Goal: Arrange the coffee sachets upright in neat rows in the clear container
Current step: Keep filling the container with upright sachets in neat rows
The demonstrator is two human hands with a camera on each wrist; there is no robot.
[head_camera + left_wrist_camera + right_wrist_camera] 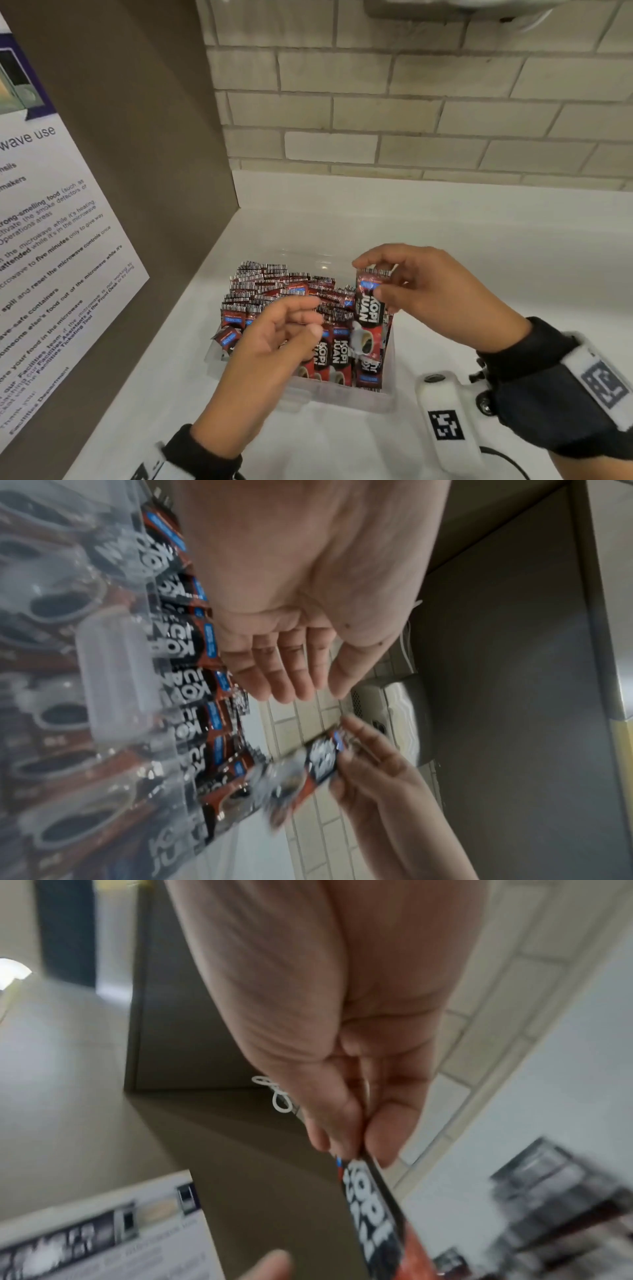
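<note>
A clear plastic container (342,399) on the white counter holds many red-and-black coffee sachets (274,291), most standing upright. My right hand (380,281) pinches the top of one sachet (368,308) between thumb and fingers and holds it upright over the container's right side; the same sachet (373,1213) hangs from the fingertips in the right wrist view and shows blurred (308,767) in the left wrist view. My left hand (305,318) hovers over the container's front, fingers relaxed and empty, with the palm and straight fingers (287,674) beside the sachet row (195,669).
A brown cabinet side (144,171) with a printed microwave notice (51,274) stands close on the left. A tiled wall (411,102) runs behind the counter (479,257). A white wrist device (445,421) sits near the container's right front corner.
</note>
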